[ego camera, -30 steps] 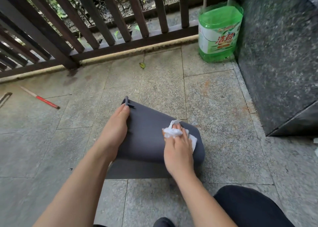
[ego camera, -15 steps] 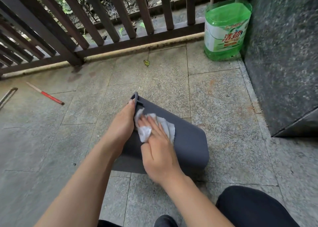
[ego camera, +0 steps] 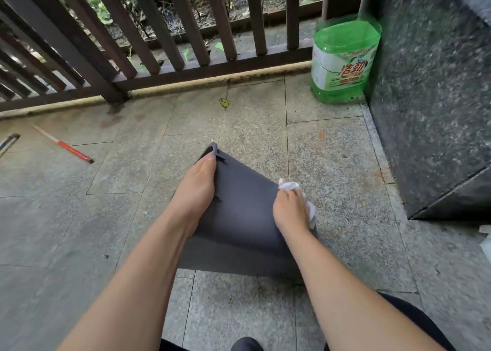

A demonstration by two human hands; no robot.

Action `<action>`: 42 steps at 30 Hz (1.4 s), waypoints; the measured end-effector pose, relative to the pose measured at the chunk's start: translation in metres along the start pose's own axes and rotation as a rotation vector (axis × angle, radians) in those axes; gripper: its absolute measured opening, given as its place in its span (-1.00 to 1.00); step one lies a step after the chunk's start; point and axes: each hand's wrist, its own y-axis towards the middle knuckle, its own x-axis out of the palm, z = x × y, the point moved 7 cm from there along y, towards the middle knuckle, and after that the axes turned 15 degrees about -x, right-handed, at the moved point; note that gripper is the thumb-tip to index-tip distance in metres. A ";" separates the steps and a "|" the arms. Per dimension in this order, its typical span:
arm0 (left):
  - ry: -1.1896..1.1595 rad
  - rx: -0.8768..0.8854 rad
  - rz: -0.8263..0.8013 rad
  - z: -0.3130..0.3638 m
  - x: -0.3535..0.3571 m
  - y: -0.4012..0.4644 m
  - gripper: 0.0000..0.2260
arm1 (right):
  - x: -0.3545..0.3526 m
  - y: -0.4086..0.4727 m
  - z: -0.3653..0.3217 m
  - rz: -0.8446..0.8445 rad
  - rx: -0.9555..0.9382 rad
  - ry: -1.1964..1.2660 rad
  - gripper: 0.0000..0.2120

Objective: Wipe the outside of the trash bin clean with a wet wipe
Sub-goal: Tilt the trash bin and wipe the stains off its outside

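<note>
A dark grey trash bin (ego camera: 239, 212) lies on its side on the stone floor, one flat outer wall facing up. My left hand (ego camera: 196, 191) grips the bin's left rim, the thumb along the edge near the top corner. My right hand (ego camera: 291, 209) is closed on a crumpled white wet wipe (ego camera: 289, 186) and presses it against the bin's right edge. Part of the wipe hangs out below my fingers on the right side. The bin's opening is hidden from me.
A green detergent jug (ego camera: 344, 61) stands in the far right corner beside a dark granite block (ego camera: 430, 98). A brown railing (ego camera: 170, 45) runs along the back. A red-tipped stick (ego camera: 63, 144) lies on the floor at left. My dark-clothed knee (ego camera: 414, 321) is at lower right.
My right hand has slid the wipe from the bin's upper left, beside my left hand, across to the right edge. My left hand keeps its grip on the rim.
</note>
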 end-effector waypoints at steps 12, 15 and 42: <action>-0.030 -0.100 0.035 -0.003 0.002 0.009 -0.68 | 0.018 -0.091 -0.122 -0.100 -0.650 0.180 -0.47; -0.026 -0.120 0.061 -0.007 0.000 0.013 -0.71 | 0.021 -0.118 -0.114 -0.012 -0.675 0.195 -0.49; 0.130 0.031 -0.068 -0.027 -0.017 -0.009 -0.65 | 0.028 -0.080 -0.090 -0.138 -0.734 0.144 -0.49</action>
